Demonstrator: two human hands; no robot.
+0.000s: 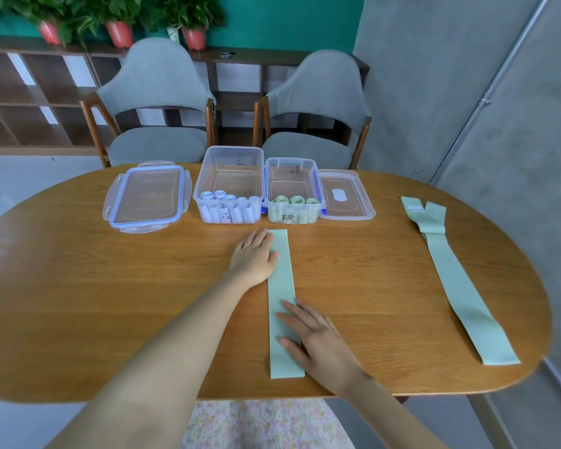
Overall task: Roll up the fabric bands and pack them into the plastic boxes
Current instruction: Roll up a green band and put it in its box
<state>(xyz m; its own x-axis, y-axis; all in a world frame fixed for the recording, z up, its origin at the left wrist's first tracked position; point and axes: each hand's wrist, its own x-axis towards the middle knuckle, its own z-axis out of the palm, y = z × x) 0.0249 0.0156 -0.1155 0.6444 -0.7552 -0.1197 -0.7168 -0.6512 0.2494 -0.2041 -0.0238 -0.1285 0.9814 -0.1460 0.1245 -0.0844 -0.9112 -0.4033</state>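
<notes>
R hand (318,338) flat, fingers straight, on near end of band (280,303) at table (110,286) centre. L hand (255,256) flat, pressing far end, 12 o'clock. Smooth first, then roll tight w/ even edges; green box (293,189) just beyond.

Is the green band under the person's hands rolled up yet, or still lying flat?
Flat. The green band lies stretched out on the table, with the left hand and right hand pressing open on it; neither end is curled.
</notes>
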